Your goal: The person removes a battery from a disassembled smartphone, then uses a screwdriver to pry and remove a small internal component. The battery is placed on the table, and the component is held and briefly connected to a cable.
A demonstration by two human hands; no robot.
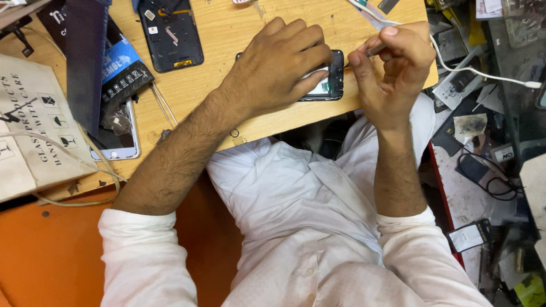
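Your left hand [278,65] lies flat over an opened black phone [333,77] on the wooden surface [227,34], fingers spread and pressing it down near the surface's front edge. Your right hand [392,62] hovers just beside the phone's right end, its fingers pinched narrowly around a thin metal tool [375,51] pointing toward the phone. Another dark phone back [170,34] lies farther up the surface. A white cable [472,71] trails off to the right.

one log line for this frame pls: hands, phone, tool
left hand: pressed on opened phone | right hand: pinching thin tool, tip at phone edge | surface: wooden board | nearby: second phone shell, white cable
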